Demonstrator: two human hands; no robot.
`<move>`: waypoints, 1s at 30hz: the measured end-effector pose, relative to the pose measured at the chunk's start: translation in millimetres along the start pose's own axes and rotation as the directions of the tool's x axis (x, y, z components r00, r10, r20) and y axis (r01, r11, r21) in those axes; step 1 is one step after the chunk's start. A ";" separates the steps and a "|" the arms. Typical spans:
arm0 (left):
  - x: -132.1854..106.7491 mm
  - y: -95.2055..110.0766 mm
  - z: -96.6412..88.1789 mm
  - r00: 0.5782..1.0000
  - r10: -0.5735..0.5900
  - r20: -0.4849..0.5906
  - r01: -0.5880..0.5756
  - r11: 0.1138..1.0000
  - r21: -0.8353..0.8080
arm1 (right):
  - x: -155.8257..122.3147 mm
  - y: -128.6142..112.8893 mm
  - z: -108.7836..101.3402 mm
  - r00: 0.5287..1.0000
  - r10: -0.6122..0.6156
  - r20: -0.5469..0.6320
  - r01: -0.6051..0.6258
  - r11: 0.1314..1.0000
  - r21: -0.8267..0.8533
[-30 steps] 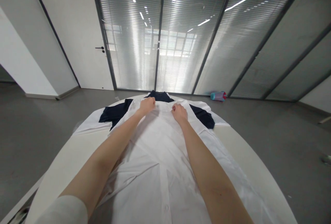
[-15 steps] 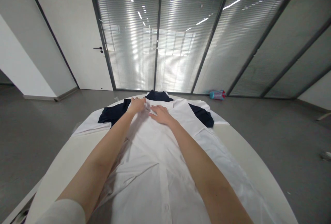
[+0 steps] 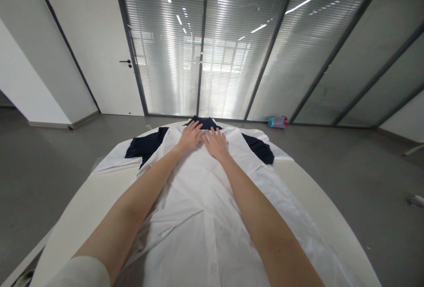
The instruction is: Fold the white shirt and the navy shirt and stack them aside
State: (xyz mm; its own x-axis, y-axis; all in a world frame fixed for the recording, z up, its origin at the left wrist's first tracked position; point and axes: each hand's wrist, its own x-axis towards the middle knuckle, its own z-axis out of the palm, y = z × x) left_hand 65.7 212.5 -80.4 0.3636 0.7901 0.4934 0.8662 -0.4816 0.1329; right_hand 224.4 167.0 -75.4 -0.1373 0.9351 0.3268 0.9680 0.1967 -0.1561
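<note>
A white button-up shirt (image 3: 195,185) lies spread over the table, its button placket running toward me and its top at the far edge. Both hands rest side by side on its upper part. My left hand (image 3: 191,136) is open and flat, fingers spread, touching the cloth. Close beside it, my right hand (image 3: 216,143) also lies open with fingers apart. Beneath the white shirt is a dark navy garment (image 3: 147,145), showing at the left, the right and the far edge. More white cloth (image 3: 116,159) shows under the dark one at both sides.
The rounded white table (image 3: 96,198) carries the garments. On the grey floor beyond it lies a blue and pink object (image 3: 277,122) near the glass partition (image 3: 225,57). A white door (image 3: 99,57) with a black handle stands back left.
My left hand has moved right and slightly farther away, its fingers opening from the cloth and spreading flat. My right hand has shifted a little right and away from me.
</note>
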 end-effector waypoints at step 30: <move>-7.2 119.0 -50.8 0.883 0.466 0.047 -0.417 0.827 -0.377 | -8.9 120.6 -65.1 0.900 0.429 0.080 -0.436 0.877 0.204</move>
State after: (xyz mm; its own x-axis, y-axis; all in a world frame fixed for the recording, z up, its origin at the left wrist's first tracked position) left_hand 148.7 130.3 -24.5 0.7412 0.4911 0.4575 0.4357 -0.8706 0.2286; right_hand 356.1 163.2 -36.5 0.2746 0.9494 0.1525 0.8655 -0.1750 -0.4694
